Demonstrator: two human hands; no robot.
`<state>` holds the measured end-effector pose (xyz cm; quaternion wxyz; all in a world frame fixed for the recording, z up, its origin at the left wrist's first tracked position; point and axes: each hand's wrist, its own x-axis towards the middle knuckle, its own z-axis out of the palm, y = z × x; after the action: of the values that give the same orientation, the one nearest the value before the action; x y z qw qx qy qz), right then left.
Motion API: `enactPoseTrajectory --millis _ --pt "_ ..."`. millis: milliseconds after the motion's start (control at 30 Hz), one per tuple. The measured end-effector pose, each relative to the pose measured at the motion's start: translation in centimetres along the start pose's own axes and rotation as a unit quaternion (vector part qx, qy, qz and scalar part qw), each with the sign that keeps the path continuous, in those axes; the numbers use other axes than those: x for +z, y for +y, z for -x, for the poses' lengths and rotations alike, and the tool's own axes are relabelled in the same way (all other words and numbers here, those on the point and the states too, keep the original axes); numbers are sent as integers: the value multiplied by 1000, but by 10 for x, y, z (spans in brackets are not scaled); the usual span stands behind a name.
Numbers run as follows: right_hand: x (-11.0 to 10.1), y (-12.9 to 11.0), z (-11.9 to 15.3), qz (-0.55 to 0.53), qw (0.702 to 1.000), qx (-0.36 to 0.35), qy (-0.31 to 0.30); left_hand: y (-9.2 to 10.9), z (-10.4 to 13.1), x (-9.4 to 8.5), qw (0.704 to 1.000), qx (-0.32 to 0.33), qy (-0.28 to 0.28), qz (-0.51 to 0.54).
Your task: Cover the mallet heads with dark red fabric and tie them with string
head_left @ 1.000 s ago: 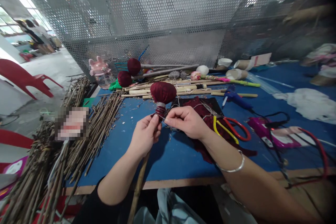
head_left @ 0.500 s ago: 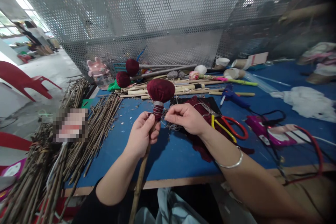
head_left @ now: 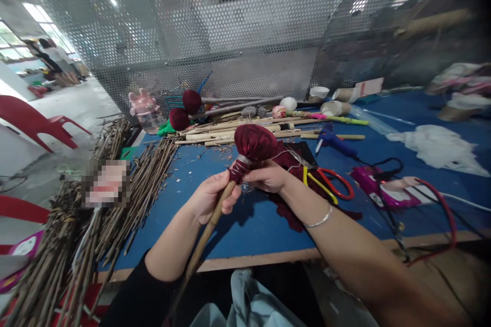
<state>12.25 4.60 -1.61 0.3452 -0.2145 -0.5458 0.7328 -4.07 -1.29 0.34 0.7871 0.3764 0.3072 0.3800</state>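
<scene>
My left hand is wrapped round a wooden stick just below its stuffed burgundy cloth head. Grey string is wound in several turns round the gathered cloth neck, and the head tilts to the right. My right hand is closed at the right side of this neck, pinching the string; its fingertips are partly hidden behind the head. Behind my right wrist lie burgundy cloth and scissors with red and yellow handles.
Bundles of thin sticks lie at the left. Two burgundy-headed sticks and several pale sticks lie at the back. A blue glue gun, a purple box and white plastic are at the right. A perforated metal screen stands behind.
The cloth head has tilted to the right and come slightly lower. My right hand has moved in against the neck, its fingertips going behind it. My left hand still grips the stick.
</scene>
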Motion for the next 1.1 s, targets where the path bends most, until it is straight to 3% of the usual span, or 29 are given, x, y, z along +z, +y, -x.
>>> enactPoseTrajectory --millis 67,167,267,367,433,533,600,767,1100 --pt "0 -2 -2 -14 1000 -18 13 -2 4 6 989 35 104 -98" --pt "3 -6 -4 -9 999 -27 24 -10 16 21 911 151 279 -264" --pt "10 -5 -6 15 999 -17 23 -22 22 32 859 215 309 -346" --pt "17 -3 -6 37 999 -22 19 -29 20 32 848 242 335 -332" --pt "19 -5 -5 71 996 -40 22 -29 17 28 874 232 326 -275" --pt "18 -15 0 148 988 -46 15 -21 20 19 923 221 271 -161" --pt "15 -24 5 183 982 -36 -2 -15 24 15 939 226 238 -99" --pt "19 -36 15 190 979 -70 -20 -15 32 13 957 222 182 -35" --pt "26 -29 11 173 981 -82 -27 -20 31 20 967 212 131 46"
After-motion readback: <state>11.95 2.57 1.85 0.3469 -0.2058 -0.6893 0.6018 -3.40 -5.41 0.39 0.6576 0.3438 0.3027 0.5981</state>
